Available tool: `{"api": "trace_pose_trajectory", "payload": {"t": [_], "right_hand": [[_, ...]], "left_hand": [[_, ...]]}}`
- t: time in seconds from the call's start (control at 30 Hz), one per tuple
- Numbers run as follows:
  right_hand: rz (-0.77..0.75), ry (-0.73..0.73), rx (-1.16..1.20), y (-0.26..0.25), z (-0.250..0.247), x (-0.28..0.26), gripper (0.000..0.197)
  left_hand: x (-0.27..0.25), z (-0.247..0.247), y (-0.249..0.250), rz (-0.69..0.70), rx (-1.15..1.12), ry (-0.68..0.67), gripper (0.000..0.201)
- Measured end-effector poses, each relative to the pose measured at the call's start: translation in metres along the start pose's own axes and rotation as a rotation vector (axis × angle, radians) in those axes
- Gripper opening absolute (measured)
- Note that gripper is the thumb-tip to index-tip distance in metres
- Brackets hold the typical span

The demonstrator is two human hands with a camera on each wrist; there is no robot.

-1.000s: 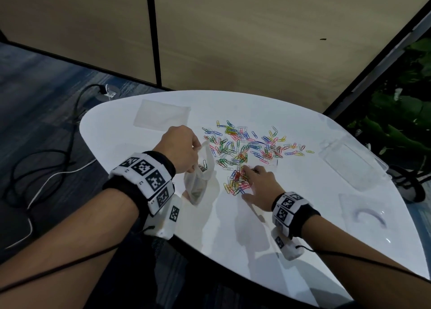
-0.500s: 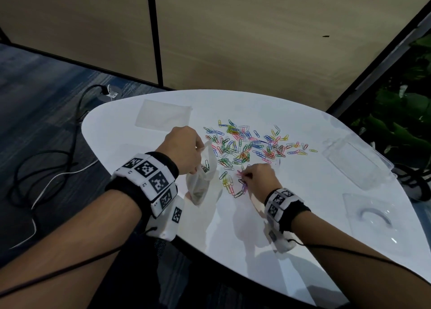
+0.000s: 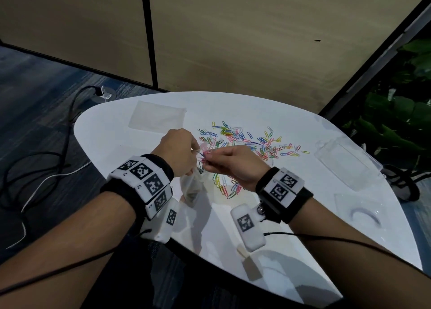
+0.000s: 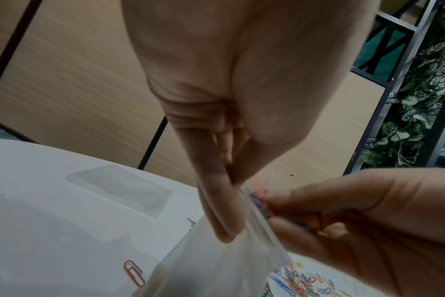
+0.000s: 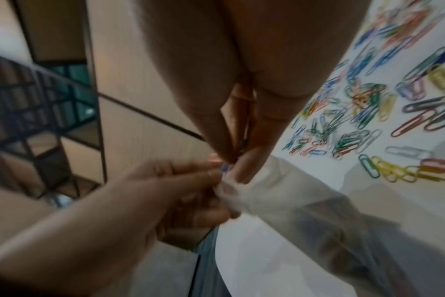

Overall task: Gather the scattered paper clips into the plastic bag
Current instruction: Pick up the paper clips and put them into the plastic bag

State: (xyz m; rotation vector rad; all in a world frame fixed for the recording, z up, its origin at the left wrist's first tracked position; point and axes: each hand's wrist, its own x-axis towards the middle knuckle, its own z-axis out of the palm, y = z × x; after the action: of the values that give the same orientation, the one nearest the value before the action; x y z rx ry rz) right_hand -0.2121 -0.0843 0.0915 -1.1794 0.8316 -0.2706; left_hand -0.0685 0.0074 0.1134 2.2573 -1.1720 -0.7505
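My left hand pinches the top edge of a small clear plastic bag that hangs above the white table. The bag holds some clips at its bottom. My right hand pinches a few coloured paper clips right at the bag's mouth, fingertips against the left hand's. Many coloured paper clips lie scattered on the table behind the hands, with a smaller bunch under my right hand.
A flat clear bag lies at the table's far left. Clear plastic cases sit at the right, another nearer. A lone pink clip lies left of the held bag. Cables run on the floor at left.
My right hand rose from the clips on the table and moved left to the bag's mouth with clips pinched in its fingers. The left hand kept holding the bag.
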Motion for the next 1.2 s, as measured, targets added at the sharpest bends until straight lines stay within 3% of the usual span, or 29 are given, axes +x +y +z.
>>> {"api": "trace_pose_trajectory", "payload": {"t": [0.03,0.1,0.27,0.33,0.4,0.47,0.57,0.67,0.73,0.87,0.9,1.03,1.2], "right_hand": [[-0.01,0.036,-0.038,0.004,0.008,0.0,0.008],[-0.068,0.098,-0.195,0.015,0.016,0.003,0.021],[-0.237,0.182,-0.711,0.023,0.016,0.006,0.019],[-0.334,0.141,-0.905,0.019,0.016,0.003,0.02],[-0.327,0.053,-1.011,0.017,0.016,0.001,0.025],[-0.307,-0.037,-1.024,0.014,0.016,0.001,0.028],[-0.289,-0.093,-0.844,0.011,0.012,0.0,0.027],[-0.251,0.017,-0.45,0.004,0.0,-0.002,0.017],[-0.186,0.147,-0.39,0.009,-0.027,0.003,0.018],[0.269,0.319,-0.848,0.048,-0.093,0.008,0.092],[0.316,0.332,-0.981,0.06,-0.099,0.006,0.102],[0.106,0.393,-1.081,0.083,-0.083,0.007,0.104],[-0.037,0.465,-1.057,0.087,-0.067,0.038,0.085]], "left_hand": [[-0.001,0.0,0.0,0.01,0.004,0.0,0.019],[-0.002,0.0,0.002,0.021,0.006,-0.009,0.018],[-0.008,0.002,0.006,0.041,-0.007,-0.084,0.017],[-0.007,0.003,0.007,0.041,-0.001,-0.084,0.017],[-0.007,0.002,0.007,0.039,0.0,-0.076,0.018],[-0.007,0.001,0.007,0.035,-0.003,-0.071,0.02],[-0.006,-0.001,0.005,0.02,-0.008,-0.059,0.02],[-0.003,-0.002,0.0,0.011,0.0,-0.058,0.02],[-0.002,-0.004,-0.004,0.002,0.011,-0.056,0.02],[0.0,-0.006,-0.007,-0.004,0.019,-0.05,0.02],[-0.001,-0.006,-0.007,-0.004,0.023,-0.052,0.02],[-0.002,-0.007,-0.006,-0.003,0.02,-0.051,0.021],[-0.003,-0.009,-0.008,-0.01,0.025,-0.056,0.019]]}}
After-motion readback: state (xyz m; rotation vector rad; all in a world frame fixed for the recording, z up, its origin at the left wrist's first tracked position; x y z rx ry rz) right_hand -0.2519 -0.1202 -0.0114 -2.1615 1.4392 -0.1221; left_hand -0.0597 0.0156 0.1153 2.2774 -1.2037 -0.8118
